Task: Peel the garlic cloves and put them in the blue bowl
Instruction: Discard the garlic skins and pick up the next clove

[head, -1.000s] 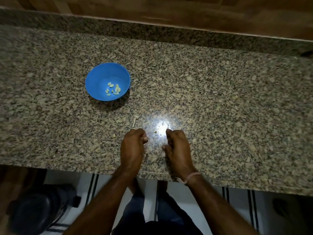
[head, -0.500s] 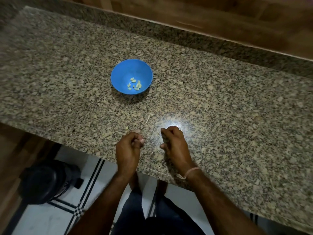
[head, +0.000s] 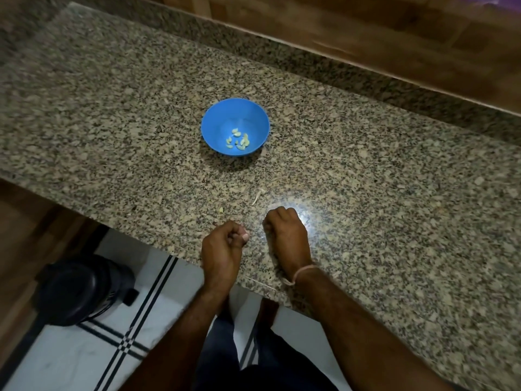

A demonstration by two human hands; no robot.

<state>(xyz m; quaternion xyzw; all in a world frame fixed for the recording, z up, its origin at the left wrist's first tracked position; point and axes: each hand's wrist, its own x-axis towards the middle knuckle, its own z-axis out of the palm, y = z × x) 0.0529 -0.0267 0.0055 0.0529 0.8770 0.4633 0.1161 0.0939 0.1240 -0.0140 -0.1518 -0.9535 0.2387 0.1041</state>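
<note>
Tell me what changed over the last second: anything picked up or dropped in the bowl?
Hardly anything. The camera swung, so the blue bowl only seems shifted; it sits where it was on the counter, same peeled cloves inside. Left hand and right hand stay curled near the front edge, nothing visibly taken or released. The peel scrap lies unmoved.

I count one blue bowl (head: 218, 122) on the table (head: 380, 198), holding roughly eight peeled garlic cloves (head: 238, 140); they overlap, so the exact figure is uncertain. Peel scraps on the table: two, one strip (head: 257, 196) and one fleck (head: 221, 210). Hands: two, left hand (head: 222, 249) and right hand (head: 287, 235).
</note>
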